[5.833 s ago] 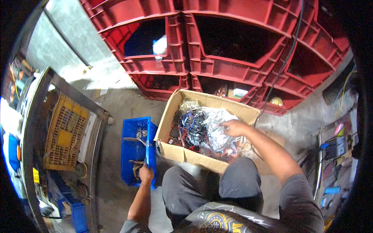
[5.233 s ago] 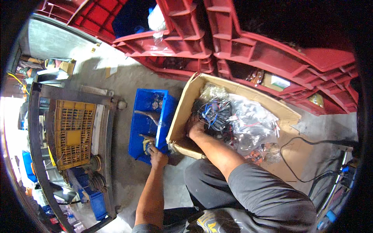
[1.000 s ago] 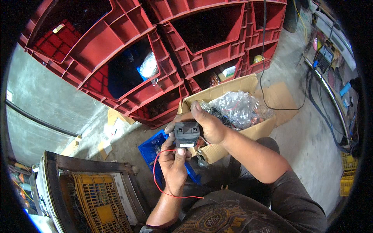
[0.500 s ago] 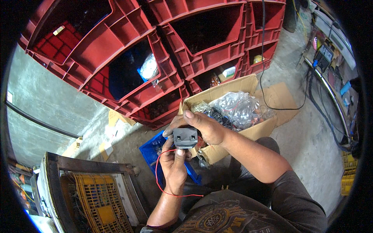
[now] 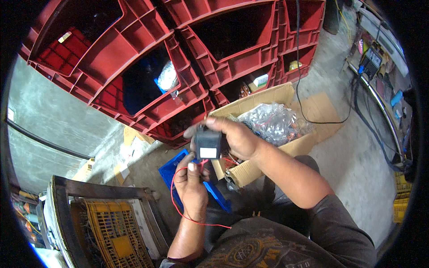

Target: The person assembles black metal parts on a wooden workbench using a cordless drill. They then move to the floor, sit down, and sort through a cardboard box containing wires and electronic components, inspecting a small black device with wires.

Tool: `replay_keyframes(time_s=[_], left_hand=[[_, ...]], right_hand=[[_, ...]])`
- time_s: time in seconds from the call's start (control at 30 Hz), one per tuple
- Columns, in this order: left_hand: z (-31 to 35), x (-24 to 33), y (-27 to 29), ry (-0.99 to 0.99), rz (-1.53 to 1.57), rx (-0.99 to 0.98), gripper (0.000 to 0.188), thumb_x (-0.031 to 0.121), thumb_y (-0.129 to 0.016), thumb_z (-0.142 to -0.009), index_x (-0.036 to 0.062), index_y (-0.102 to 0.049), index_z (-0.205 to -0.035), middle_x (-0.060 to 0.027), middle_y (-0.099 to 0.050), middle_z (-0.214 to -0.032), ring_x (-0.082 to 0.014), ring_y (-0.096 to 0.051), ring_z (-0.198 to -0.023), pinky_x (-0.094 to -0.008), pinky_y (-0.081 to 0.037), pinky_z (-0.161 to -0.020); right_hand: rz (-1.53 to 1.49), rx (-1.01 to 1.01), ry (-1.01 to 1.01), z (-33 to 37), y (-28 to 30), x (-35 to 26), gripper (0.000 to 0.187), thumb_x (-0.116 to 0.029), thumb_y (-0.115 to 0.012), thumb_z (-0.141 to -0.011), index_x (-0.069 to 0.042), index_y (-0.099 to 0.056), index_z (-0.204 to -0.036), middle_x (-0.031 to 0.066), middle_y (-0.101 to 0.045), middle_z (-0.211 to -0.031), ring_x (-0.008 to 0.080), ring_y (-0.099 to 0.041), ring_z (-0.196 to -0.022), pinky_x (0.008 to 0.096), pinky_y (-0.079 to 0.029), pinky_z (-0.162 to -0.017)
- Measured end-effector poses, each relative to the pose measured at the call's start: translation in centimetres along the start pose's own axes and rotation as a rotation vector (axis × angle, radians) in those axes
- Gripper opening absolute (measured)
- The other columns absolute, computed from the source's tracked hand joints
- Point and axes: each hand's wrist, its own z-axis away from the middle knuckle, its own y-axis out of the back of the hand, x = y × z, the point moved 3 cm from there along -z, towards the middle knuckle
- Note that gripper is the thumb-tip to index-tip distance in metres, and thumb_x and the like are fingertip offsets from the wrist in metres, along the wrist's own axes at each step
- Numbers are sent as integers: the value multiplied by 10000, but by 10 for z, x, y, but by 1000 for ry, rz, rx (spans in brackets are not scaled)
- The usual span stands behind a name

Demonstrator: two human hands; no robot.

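Note:
A small black plastic box [image 5: 208,139] with a white label is held up in front of my body, slightly blurred. My right hand [image 5: 239,140] is closed around its upper and right sides, thumb along the top edge. Just below the box, my left hand [image 5: 192,185] is closed with thumb and fingers about the red wire [image 5: 173,193] at the lower edge. From there the wire loops down to the left and its loose end hangs across my left forearm. My left fingertips are partly hidden behind the box and wire.
An open cardboard box [image 5: 250,172] holds clear plastic bags [image 5: 272,120] and wires. Beneath my hands is a blue tray [image 5: 167,169]. Stacked red crates [image 5: 196,58] stand ahead. A yellow crate [image 5: 114,219] lies within a dark frame at left; a black cable [image 5: 298,76] hangs at right.
The black box has tilted, so a white-labelled face shows instead of the face with two square openings. My right hand moved slightly up with it; my left thumb shifted down-left off its lower edge.

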Motion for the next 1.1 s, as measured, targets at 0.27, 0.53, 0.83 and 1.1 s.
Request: replay_keyframes(time_s=[0.27,0.53,0.83,1.1], left_hand=[[-19,5,24,216,99,-147,177,222,-580,-981,74,-623,-1067,-40,-616,-705,-76,-426,-476,-221,-349,-459],[-20,-5,34,324,288,-199,190,234,-545,-997,64,-617,-1042,-25,-563,-675,-105,-443,-497,-238,-346,-487],[-18,0,34,275,177,-127,176,211,-516,-1014,72,-606,-1074,-20,-566,-716,-94,-483,-585,-227,-387,-514],[-11,16,24,140,-85,-143,186,204,-536,-1009,57,-618,-1088,28,-534,-700,-49,-441,-581,-205,-364,-512]], right_hand=[[-177,610,172,7,47,-53,559,-599,-398,-918,-109,-663,-970,60,-713,-866,151,-685,-711,267,-369,-409],[-239,822,364,18,113,-79,468,-608,-379,-946,-194,-577,-1042,20,-689,-1004,140,-608,-786,316,-312,-524],[-219,828,380,17,124,-82,456,-595,-428,-936,-183,-579,-1063,31,-680,-1073,158,-618,-874,313,-318,-550],[-164,761,372,18,126,-79,445,-589,-438,-943,-188,-579,-1074,13,-678,-1073,136,-626,-860,310,-334,-537]])
